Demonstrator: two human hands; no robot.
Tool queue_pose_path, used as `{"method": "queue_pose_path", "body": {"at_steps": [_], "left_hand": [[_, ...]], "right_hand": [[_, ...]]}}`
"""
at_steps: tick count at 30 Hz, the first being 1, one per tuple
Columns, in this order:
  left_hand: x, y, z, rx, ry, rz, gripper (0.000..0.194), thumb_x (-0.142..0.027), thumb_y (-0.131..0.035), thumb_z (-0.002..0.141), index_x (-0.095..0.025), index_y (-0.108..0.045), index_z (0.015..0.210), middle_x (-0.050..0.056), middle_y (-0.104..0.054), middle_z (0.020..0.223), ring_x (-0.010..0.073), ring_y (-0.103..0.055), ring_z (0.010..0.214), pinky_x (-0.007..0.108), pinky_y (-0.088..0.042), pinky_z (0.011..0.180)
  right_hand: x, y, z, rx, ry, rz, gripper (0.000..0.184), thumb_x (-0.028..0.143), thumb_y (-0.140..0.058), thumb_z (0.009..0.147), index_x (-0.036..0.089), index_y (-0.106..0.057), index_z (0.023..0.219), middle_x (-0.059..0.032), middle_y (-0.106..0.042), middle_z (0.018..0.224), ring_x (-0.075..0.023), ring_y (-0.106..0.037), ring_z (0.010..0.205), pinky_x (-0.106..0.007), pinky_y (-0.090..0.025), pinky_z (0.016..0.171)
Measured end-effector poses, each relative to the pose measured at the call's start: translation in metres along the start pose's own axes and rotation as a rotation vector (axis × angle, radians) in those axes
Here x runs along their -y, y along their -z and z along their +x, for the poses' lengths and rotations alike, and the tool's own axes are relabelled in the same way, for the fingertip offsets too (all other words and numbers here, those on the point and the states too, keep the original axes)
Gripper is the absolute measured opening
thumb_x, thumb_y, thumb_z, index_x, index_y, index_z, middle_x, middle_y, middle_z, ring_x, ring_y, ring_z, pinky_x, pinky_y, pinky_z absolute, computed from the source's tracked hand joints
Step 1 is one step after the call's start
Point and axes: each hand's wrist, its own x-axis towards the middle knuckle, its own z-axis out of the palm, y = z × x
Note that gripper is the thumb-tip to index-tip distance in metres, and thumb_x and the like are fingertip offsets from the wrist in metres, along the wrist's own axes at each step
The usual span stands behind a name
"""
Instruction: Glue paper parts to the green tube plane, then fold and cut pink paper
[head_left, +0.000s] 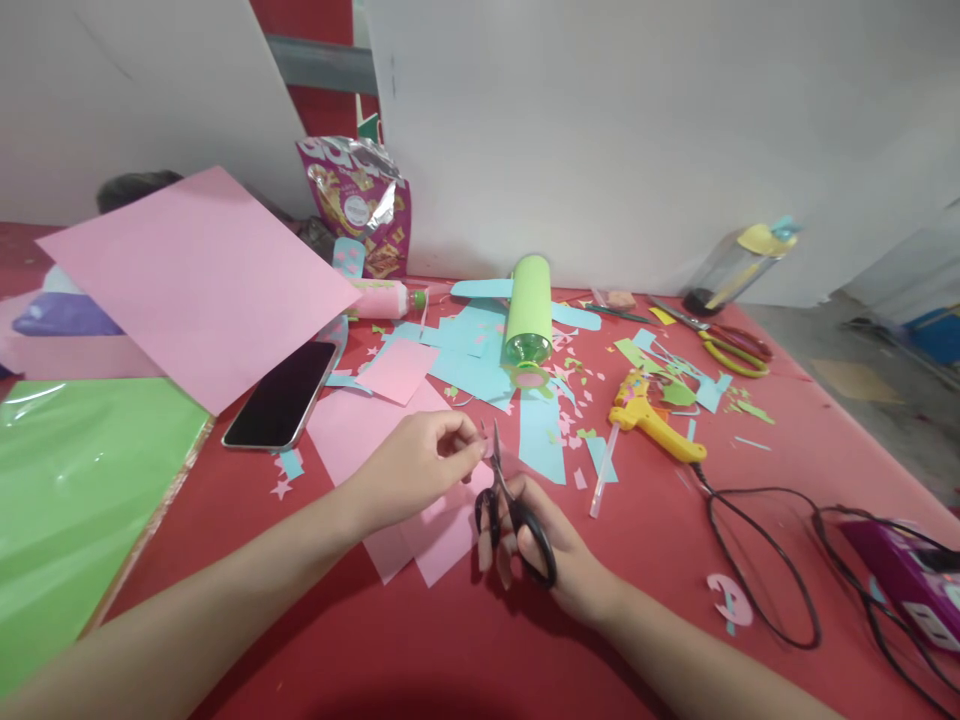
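My left hand (424, 465) pinches a small piece of pink paper (488, 447) between thumb and fingertips. Black-handled scissors (534, 540) are in my right hand (555, 540), fingers through the loops, blades pointing up and slightly parted at the pink piece. Below both hands lie sheets of pink paper (439, 535) on the red table. Just beyond them stretch light blue sheets (472, 360) and a smaller pink rectangle (399, 370). A bottle wrapped in green paper (529, 300), with blue strips at its sides, lies with its neck toward me.
A yellow glue gun (660, 425) with a trailing cord lies right, near a purple power strip (911, 580). More scissors (720, 340) and a clear bottle (742, 265) are behind it. Left are a phone (281, 395), a large pink sheet (202, 280), a green pack (90, 490) and a snack bag (360, 205).
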Motion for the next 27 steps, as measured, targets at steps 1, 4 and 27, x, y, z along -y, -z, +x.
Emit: {"method": "queue_pose_path", "body": {"at_steps": [1, 4, 27], "left_hand": [[0.0, -0.0004, -0.0001, -0.001, 0.001, -0.007, 0.02, -0.028, -0.044, 0.077, -0.018, -0.048, 0.06, -0.003, -0.053, 0.059, 0.012, -0.051, 0.059, 0.023, -0.04, 0.057], [-0.0001, -0.0018, -0.0002, -0.006, 0.002, -0.025, 0.019, -0.027, -0.044, 0.077, -0.018, -0.048, 0.06, -0.003, -0.053, 0.06, 0.012, -0.052, 0.06, 0.024, -0.041, 0.059], [-0.0004, -0.0021, 0.0012, -0.009, -0.028, -0.024, 0.011, -0.023, -0.046, 0.074, -0.018, -0.049, 0.064, -0.002, -0.057, 0.066, 0.0121, -0.052, 0.063, 0.025, -0.043, 0.064]], "right_hand": [[0.0001, -0.0001, -0.0001, -0.002, -0.002, -0.005, 0.04, 0.056, -0.052, 0.072, 0.021, -0.034, 0.079, 0.001, -0.055, 0.069, -0.0069, -0.046, 0.049, -0.021, -0.036, 0.045], [0.0005, -0.0007, 0.0, -0.01, -0.009, -0.022, 0.041, 0.057, -0.051, 0.071, 0.021, -0.033, 0.08, 0.001, -0.056, 0.068, -0.0068, -0.045, 0.047, -0.021, -0.036, 0.045], [-0.0043, -0.002, 0.0013, -0.079, 0.026, -0.013, 0.035, 0.05, -0.052, 0.075, 0.023, -0.03, 0.076, 0.0065, -0.05, 0.062, -0.0058, -0.044, 0.045, -0.02, -0.036, 0.044]]}}
